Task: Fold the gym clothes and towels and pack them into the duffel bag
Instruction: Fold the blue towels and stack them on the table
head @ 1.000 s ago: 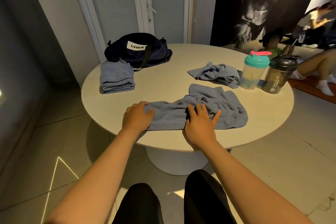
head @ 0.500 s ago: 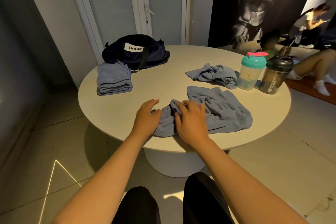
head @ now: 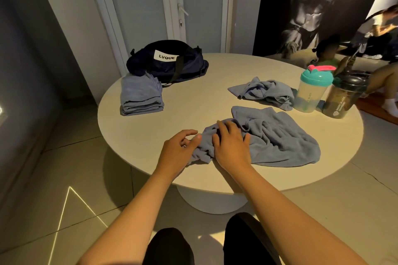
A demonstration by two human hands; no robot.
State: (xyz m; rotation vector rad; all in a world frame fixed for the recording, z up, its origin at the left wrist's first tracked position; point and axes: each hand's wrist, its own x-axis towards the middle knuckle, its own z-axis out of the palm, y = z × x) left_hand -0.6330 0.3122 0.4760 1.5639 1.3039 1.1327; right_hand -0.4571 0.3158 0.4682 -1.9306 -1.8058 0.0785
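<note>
Blue-grey terry towel is found rumpled on the near side of the round cream bench. Its left end is bunched under the hands, and the rest is spread to the right of the fingers.

Right hand is laid on the bunched end, fingers bent over the folds; whether cloth is gripped cannot be told. Left hand is set just left of it, fingers loosely curled, thumb tip touching the towel's edge, nothing seen held.

Beyond the right fingers, a crumpled blue-grey cloth is noted. Well beyond the left fingers, a folded stack of blue-grey towels is seen, with a navy fabric duffel bag marked LVQUE just behind it.

Far right of the fingers, a clear shaker bottle with a teal lid and a dark smoky shaker bottle are stood upright, side by side.
</note>
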